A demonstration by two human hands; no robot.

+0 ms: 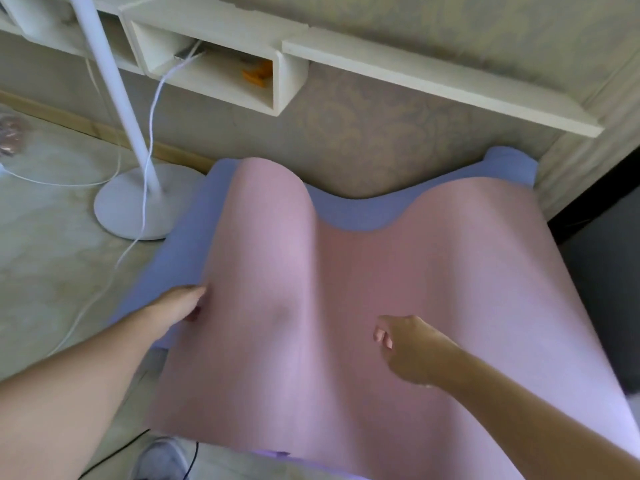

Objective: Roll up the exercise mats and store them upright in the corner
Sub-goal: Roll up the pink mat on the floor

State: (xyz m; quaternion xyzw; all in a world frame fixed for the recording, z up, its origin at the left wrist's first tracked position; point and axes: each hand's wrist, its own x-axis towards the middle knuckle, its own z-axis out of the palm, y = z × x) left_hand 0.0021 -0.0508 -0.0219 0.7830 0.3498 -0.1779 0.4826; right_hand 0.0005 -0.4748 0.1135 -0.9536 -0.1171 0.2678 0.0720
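Centrally, a pink mat [363, 289] lies unrolled and rumpled over a blue mat [180, 251], with two raised humps at its far end and a trough between them. Both mats reach the base of the wall [363, 126], and the blue one shows along the pink mat's left side and far edge.

Left hand [180, 303]: arm extended from the lower left, fingers curled round the left edge of the pink mat and gripping it, with the fingertips tucked under the edge.

Right hand [408, 344]: arm extended from the lower right, held above the middle of the pink mat. Its fingers are loosely curled and hold nothing; whether they touch the mat cannot be told.

Containers: a white wall shelf [433, 77] runs above the mats. Its open box section [211, 64] holds an orange object [258, 74] at the right and a white cable [152, 109] that hangs out over the front and runs down to the floor.

Edges and room: a white lamp stand [138, 202] sits on its round base just beside the blue mat's far left corner, with the cable trailing across the floor [45, 237] next to it. A dark object [602, 271] stands near the mats' right edge, beyond a wall corner [588, 150] at the far right. A grey shoe [159, 459] shows at the bottom, just beside the pink mat's near edge. Open floor lies to the left of the mats.
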